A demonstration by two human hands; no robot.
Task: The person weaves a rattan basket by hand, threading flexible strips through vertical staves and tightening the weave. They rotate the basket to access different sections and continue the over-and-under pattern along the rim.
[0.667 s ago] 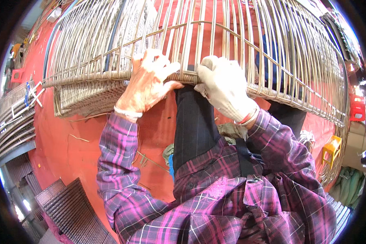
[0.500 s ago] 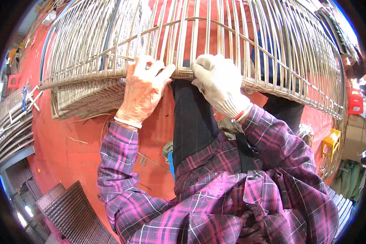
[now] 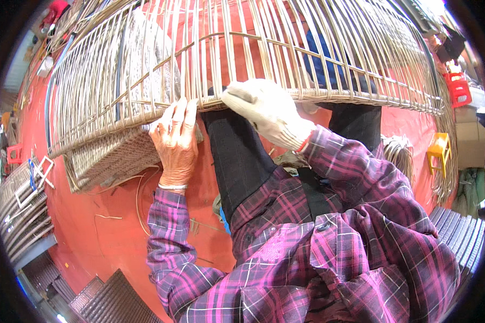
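Note:
A wide wicker frame (image 3: 285, 99) of pale strands with a braided lower rim stretches in front of me. My left hand (image 3: 175, 142) is bare, with a white band at the wrist. Its fingers reach up over the rim and press on the strands there, left of my knee. My right hand (image 3: 267, 116), in a white knit glove with a greyish thumb, is closed at the rim above my dark-trousered leg. What its fingertips pinch is mostly hidden by the glove. A thin cross strand curves through the upright strands above both hands.
A woven wicker panel (image 3: 113, 153) lies beneath the frame's left side on the red floor covering (image 3: 113, 242). Stacked curved pieces (image 3: 27, 215) and dark woven panels (image 3: 116, 301) are at left. On the right are a yellow stool (image 3: 439, 151), a red stool (image 3: 458, 89) and strand bundles (image 3: 399, 153).
My right hand has shifted left along the rim and turned, its thumb side now showing. My left hand has moved down slightly, its fingers straighter. The frame appears shifted leftward in view.

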